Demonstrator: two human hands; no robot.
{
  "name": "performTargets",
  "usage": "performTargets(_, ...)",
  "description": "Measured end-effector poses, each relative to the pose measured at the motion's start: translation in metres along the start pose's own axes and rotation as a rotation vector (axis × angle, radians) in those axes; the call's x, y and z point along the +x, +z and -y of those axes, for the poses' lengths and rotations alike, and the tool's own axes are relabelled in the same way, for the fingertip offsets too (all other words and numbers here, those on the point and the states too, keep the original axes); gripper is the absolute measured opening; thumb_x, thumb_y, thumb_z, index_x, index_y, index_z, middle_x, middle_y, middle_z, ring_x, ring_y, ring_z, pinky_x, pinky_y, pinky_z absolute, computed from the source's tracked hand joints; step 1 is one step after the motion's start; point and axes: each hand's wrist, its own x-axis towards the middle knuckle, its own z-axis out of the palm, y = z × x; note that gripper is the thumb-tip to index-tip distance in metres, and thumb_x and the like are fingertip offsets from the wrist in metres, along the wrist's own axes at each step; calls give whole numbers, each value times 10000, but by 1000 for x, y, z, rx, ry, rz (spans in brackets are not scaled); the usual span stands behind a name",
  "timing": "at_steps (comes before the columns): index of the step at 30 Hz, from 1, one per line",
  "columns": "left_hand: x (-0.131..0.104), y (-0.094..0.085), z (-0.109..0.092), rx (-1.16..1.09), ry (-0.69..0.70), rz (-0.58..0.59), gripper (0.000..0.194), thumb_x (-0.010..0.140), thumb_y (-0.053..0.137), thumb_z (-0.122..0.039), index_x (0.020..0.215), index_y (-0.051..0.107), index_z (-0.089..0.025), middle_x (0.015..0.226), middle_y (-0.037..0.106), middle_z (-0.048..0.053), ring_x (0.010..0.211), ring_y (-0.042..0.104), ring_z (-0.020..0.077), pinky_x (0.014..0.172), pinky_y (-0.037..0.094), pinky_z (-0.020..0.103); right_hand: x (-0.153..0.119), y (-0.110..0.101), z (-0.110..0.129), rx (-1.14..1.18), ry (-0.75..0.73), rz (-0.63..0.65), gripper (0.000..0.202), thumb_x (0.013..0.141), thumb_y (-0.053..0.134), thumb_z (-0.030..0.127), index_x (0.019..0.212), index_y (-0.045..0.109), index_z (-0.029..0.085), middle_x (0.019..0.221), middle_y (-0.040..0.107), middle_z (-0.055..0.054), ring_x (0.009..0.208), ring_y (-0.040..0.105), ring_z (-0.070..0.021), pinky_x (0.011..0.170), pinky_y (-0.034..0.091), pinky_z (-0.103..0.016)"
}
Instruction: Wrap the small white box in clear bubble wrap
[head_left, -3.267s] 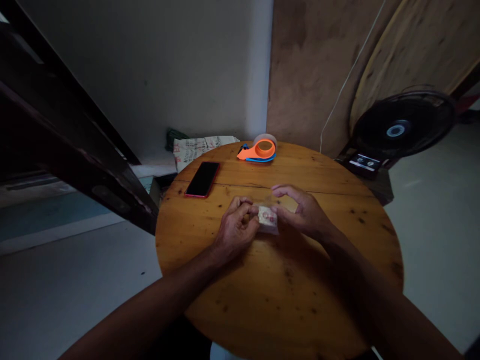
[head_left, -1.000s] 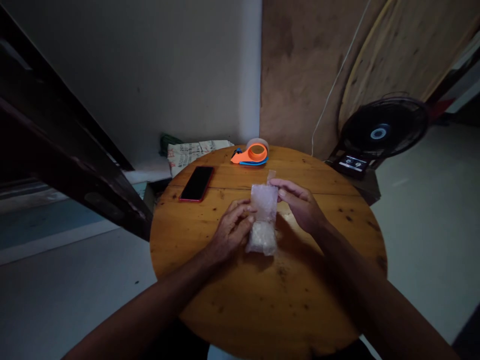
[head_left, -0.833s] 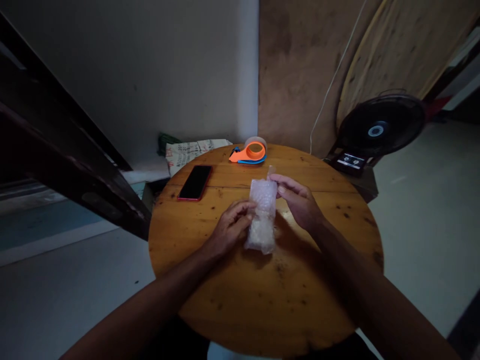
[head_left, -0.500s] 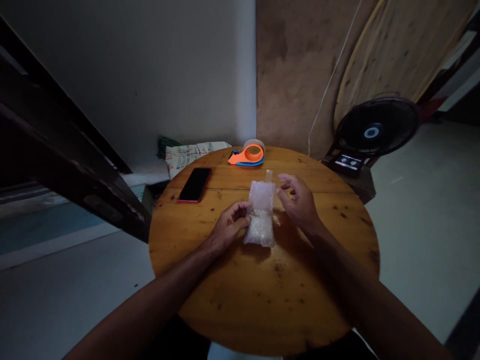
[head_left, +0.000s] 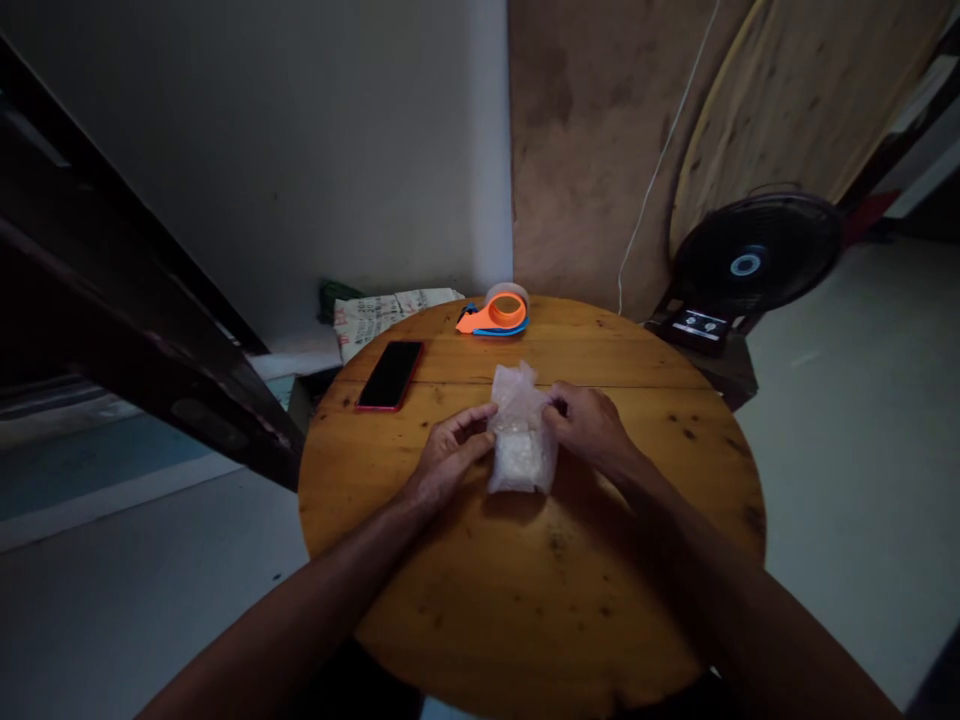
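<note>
A bubble wrap packet (head_left: 521,455) lies on the round wooden table (head_left: 480,600), thicker at its near half, with a thinner crumpled flap at its far end. My left hand (head_left: 450,450) rests at its left side, thumb and fingers touching that edge. At the right edge of the flap, my right hand (head_left: 589,420) has its fingers pinched on the bubble wrap. What lies inside the packet cannot be made out.
An orange tape dispenser (head_left: 499,312) stands near the table's far edge. A phone (head_left: 390,376) with a red edge lies at the left. Beyond the table are a printed sack (head_left: 390,312), a black fan (head_left: 750,255) and a lit screen (head_left: 699,323).
My right hand has come in from the upper right and closed on the packet's right edge. The flap, flat before, is now crumpled, and the clear strip at its far end no longer sticks out.
</note>
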Motion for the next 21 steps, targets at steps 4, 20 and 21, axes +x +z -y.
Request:
performTargets(4,4,-3,5,96,59,-29,475,668,743,-362,1074,668,-128,965,696,87,881,633,198,812,503,315,2,-7,-8,-177,96,84,232,810,451,250,840,672,185,797,703,-72,708,608,-195,546,256,-274)
performTargets(20,-4,0,6,602,354,-23,436,708,632,-198,1143,600,-191,949,594,39,887,566,173,828,456,300,3,7,-12,-114,4,41,361,874,476,263,1223,528,191,932,720,-49,808,641,-194,623,333,-274)
performTargets(21,-2,0,8,539,317,-36,401,707,619,-194,1108,611,-181,917,588,31,837,563,157,779,457,278,3,8,-12,-123,-5,50,369,874,461,242,1234,522,191,918,724,-49,805,644,-195,623,330,-276)
